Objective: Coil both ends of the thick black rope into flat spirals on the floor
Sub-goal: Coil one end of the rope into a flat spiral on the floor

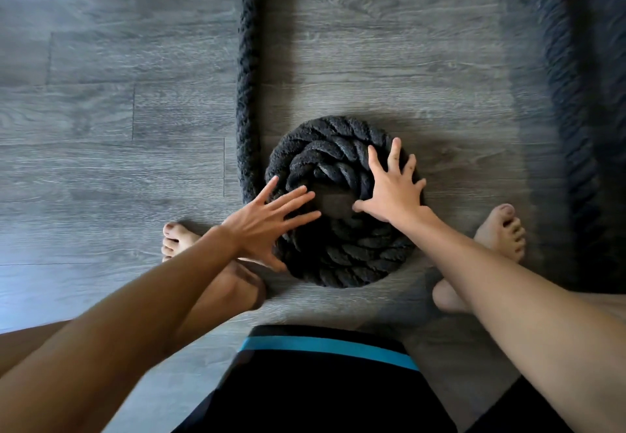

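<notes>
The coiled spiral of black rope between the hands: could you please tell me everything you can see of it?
The rope spiral is thick, black, twisted strands with a fuzzy surface, wound flat in about three turns on the grey wood-look floor. Its centre shows a smooth dark end. A straight run leaves its left edge and heads away. The left hand lies spread on its left side, the right hand on its right, fingers splayed, neither gripping.

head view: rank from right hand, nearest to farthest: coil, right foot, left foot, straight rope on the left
1. Coil: right hand rests flat on its right side.
2. Right foot: on the floor to the hand's right.
3. Straight rope: left of the coil, running away up the floor.
4. Left foot: far left, past the left hand.
</notes>
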